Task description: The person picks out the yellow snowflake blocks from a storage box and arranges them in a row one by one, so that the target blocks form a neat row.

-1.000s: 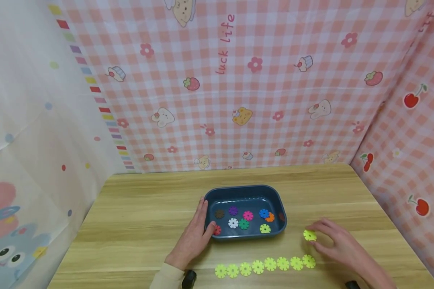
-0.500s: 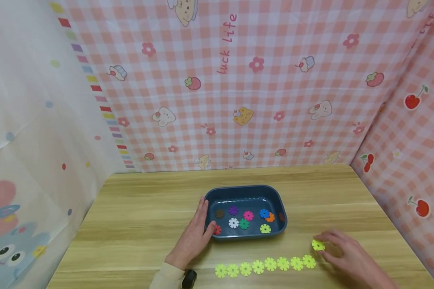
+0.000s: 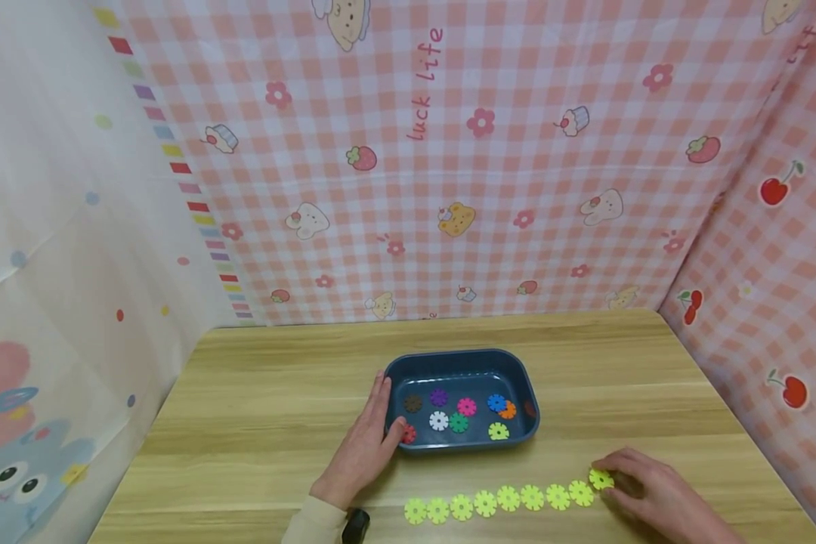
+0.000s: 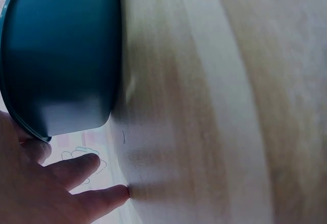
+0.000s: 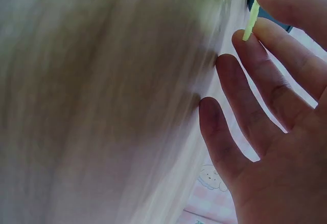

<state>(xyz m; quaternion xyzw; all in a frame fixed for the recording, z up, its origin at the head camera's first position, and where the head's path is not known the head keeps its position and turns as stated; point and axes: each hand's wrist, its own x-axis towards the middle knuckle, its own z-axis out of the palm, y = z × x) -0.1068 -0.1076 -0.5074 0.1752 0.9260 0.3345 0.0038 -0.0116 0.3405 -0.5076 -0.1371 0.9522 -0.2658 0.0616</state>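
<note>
My right hand (image 3: 646, 487) pinches a yellow-green snowflake disc (image 3: 601, 479) between thumb and fingers, at the right end of a row of matching snowflake discs (image 3: 508, 497) on the table. The right wrist view shows that held disc edge-on between the fingertips (image 5: 244, 39) and thumb, with the other fingers spread down toward the tabletop. My left hand (image 3: 357, 446) holds the left end of a dark blue tray (image 3: 459, 447), thumb over the rim. From the left wrist, the fingers (image 4: 76, 170) show beside the tray's outer wall.
Inside the tray lie loose snowflake discs in several colours, among them a white one (image 3: 438, 420), a pink one (image 3: 466, 406) and a yellow-green one (image 3: 499, 431). The wood-grain table (image 3: 265, 408) meets a checked cloth backdrop (image 3: 408, 196) behind and at the right.
My right hand has brought its yellow-green disc toward me and slightly right, down to the row's right end. The left hand and the tray stay where they were.
</note>
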